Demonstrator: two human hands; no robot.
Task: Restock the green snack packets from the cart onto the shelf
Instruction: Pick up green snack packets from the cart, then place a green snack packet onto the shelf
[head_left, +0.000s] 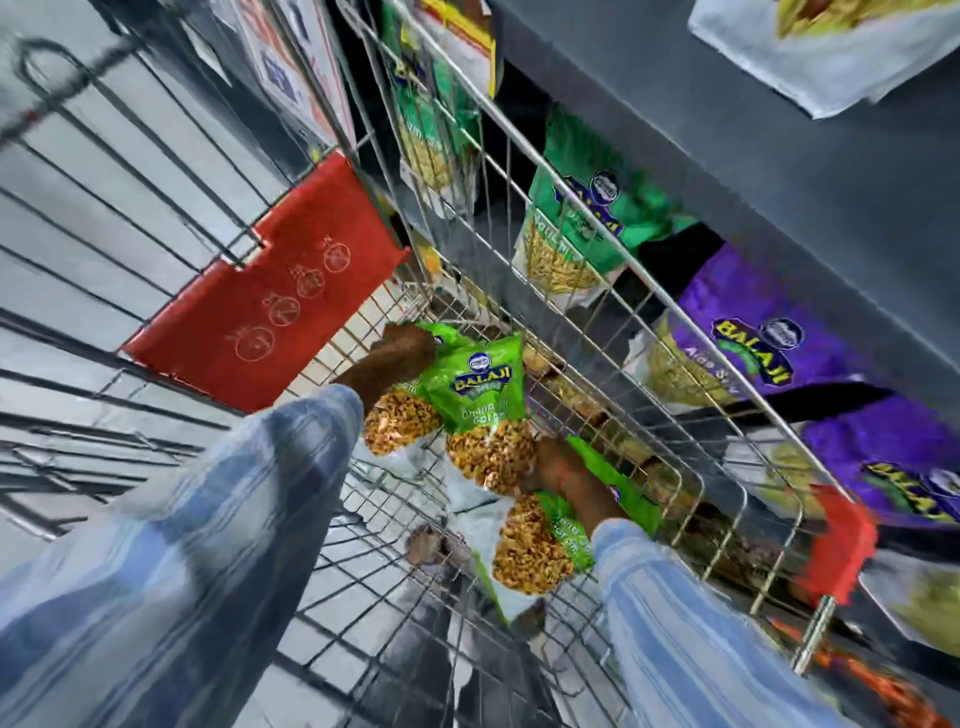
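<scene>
I am looking down into the wire cart (613, 364), where both my hands are reaching among the green snack packets. The middle packet (480, 410) is lying with its long axis running from upper right to lower left, its green printed top pointing toward the cart's far end and its clear bottom, full of golden-brown snack, pointing back toward me. The blue and yellow logo is facing up. My left hand (400, 358) is closing over the top edge of the packet behind it (397, 421), fingers curled on the green film. My right hand (563, 473) is pressing down on a third packet (540, 545) nearer me, which is lying along much the same diagonal; I cannot tell whether the fingers are actually clamping it. All three packets are resting low inside the basket, overlapping each other. Beyond the cart's right wall, the dark shelf (779, 171) is holding darker green packets (582, 218) and purple packets (753, 343). A red flap (270, 291) is hanging at the cart's far left.
</scene>
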